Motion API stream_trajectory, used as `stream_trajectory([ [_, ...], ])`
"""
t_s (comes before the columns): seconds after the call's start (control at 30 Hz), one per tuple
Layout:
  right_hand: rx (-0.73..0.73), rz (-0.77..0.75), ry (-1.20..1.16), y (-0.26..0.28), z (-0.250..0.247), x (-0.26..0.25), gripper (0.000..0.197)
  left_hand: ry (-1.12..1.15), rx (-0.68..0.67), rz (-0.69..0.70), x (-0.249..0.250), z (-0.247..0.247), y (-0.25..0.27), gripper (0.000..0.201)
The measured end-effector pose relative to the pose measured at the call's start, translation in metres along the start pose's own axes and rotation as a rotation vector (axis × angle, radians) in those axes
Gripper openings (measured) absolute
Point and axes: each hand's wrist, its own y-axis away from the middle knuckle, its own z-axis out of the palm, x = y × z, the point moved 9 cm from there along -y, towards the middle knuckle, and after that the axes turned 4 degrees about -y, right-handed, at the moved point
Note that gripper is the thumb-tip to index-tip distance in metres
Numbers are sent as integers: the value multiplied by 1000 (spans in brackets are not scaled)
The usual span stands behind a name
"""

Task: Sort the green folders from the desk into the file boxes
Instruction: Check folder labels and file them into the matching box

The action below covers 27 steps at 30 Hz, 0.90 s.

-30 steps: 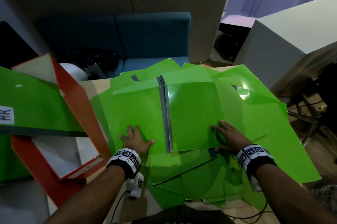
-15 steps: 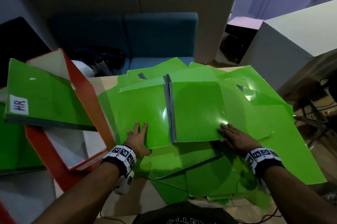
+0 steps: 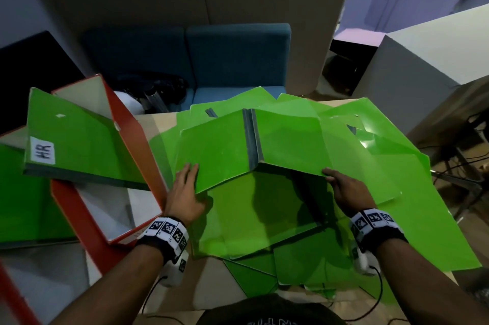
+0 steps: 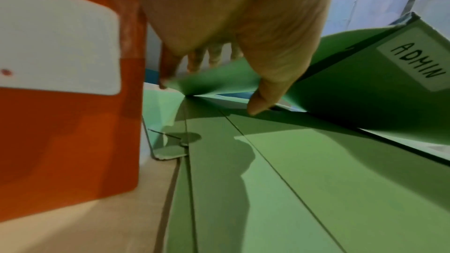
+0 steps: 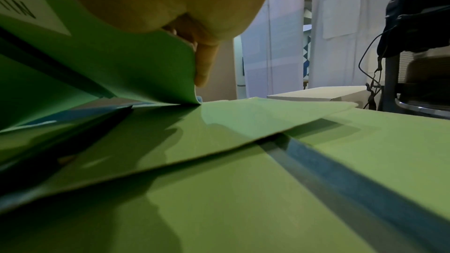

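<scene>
An open green folder (image 3: 222,150) with a grey spine lies on top of a spread pile of green folders (image 3: 264,218) on the desk. Its near edge is raised off the pile. My left hand (image 3: 189,175) pinches the near left edge, with the thumb (image 4: 263,99) beneath and the fingers on top. My right hand (image 3: 332,177) grips the near right corner. The underside carries a white label reading ADMIN (image 4: 414,61). On the left, a red file box (image 3: 124,139) holds a green folder labelled HR (image 3: 79,144).
A blue sofa (image 3: 232,59) stands behind the desk, with dark items on its seat. A pale cabinet (image 3: 423,65) is at the back right. Cables hang off the desk's near edge. The red box wall (image 4: 73,132) stands right beside my left hand.
Both hands went from lying flat on the open folder to gripping its near edge. That edge has risen off the pile.
</scene>
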Motion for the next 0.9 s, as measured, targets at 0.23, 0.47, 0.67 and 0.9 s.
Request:
stream_trajectory([
  [0.23,147,82,-158,-12,-26,-2,36,313,146,175,14,-21,11,89],
  [0.47,297,113,-362,-24,-46,-19,33,450,326,440,62,-47,28,41],
  [0.67,391,19,-422,-36,-68,-54,30,544,478,632,104,-77,40,31],
  [0.9,386,-96,-661,-41,-88,-109,28,393,555,929,180,-89,56,31],
])
